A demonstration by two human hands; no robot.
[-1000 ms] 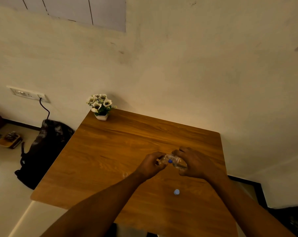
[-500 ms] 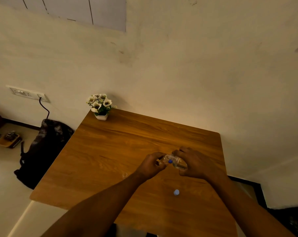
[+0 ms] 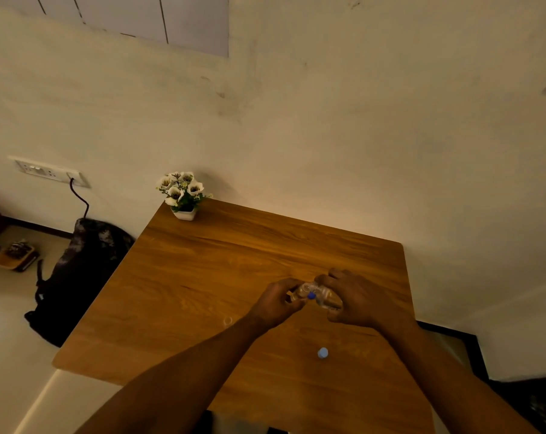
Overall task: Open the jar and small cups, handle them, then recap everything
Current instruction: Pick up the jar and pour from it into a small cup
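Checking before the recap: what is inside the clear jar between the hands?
Through the wall of the clear jar, gripped by the left hand and right hand, a small blue piece shows. Fingers cover the ends; nothing more can be made out.

The table (image 3: pixel 202 277) is warm orange-brown with darker wood-grain streaks. A pale blue cap (image 3: pixel 322 352) lies on it, a darker blue cap (image 3: pixel 311 296) shows on the clear jar (image 3: pixel 323 297), and the flowers (image 3: pixel 181 187) are white with dark centres and green leaves in a white pot (image 3: pixel 184 213). The backpack (image 3: pixel 80 270) is black with grey mottling, against a cream wall (image 3: pixel 359 136).
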